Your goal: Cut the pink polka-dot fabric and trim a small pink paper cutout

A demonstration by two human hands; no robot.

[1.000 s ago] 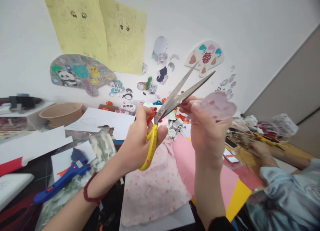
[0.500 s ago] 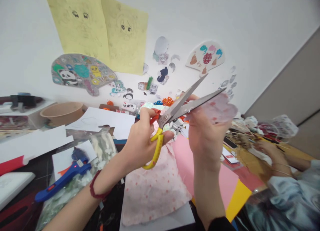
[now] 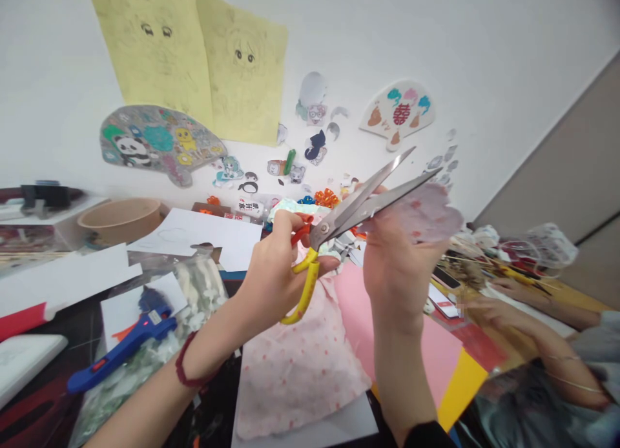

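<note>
My left hand [image 3: 271, 274] grips a pair of scissors [image 3: 325, 230] with one red and one yellow handle, its blades spread and pointing up to the right. In my right hand [image 3: 394, 274] is a cut piece of pink dotted fabric [image 3: 423, 214] with a rounded, wavy edge. The blades cross just in front of this piece; whether they touch it I cannot tell. Below both hands a larger pink fabric sheet [image 3: 300, 377] with small dots lies on white paper [image 3: 329, 432].
A blue glue gun [image 3: 123, 345] rests at left on a plastic bag of scraps. White papers [image 3: 177, 232] and a tan bowl [image 3: 119, 219] lie behind. Pink paper [image 3: 443, 357] is under my right arm. At right, another person's hands [image 3: 508, 312] work on a wooden surface.
The scissor blades have closed slightly and shifted a little right. The fabric piece in my right hand has tilted slightly. At right, the other person's hands have spread over a white sheet.
</note>
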